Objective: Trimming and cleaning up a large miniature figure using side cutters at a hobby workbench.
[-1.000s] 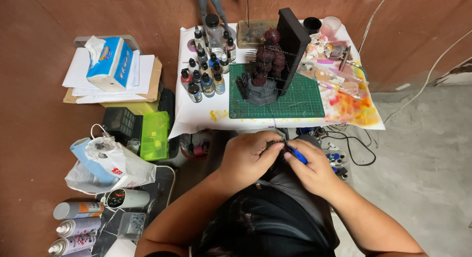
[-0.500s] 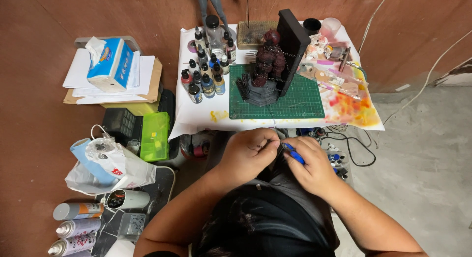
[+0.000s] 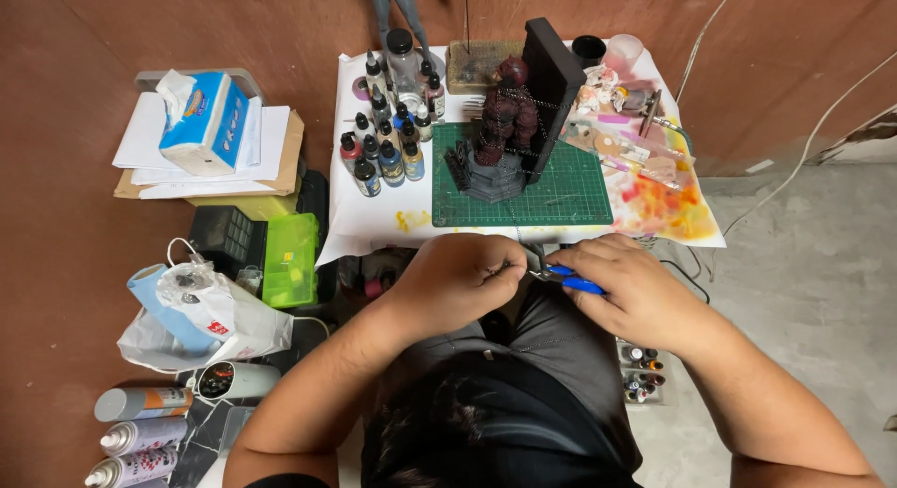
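My right hand (image 3: 635, 292) grips small pliers with blue handles (image 3: 570, 280), their jaws pointing left toward my left hand. My left hand (image 3: 458, 281) is closed, its fingertips pinching something tiny at the plier jaws; a thin chain (image 3: 517, 228) runs up from there to the table. Both hands sit over my lap, just below the front edge of the low table (image 3: 374, 228). On the green cutting mat (image 3: 561, 194) stands a dark red figure (image 3: 505, 124) wrapped in chains, against a black slab (image 3: 551, 77).
Several small paint bottles (image 3: 388, 142) stand left of the mat. A paint-stained sheet with tools (image 3: 654, 170) lies at the right. On the floor to the left are a tissue box on papers (image 3: 201, 124), a green plastic box (image 3: 290, 259), a plastic bag (image 3: 210, 311) and spray cans (image 3: 140, 432).
Both hands have stayed together over my lap. My right hand with the pliers has shifted slightly; the left fingers keep pinching at the jaws.
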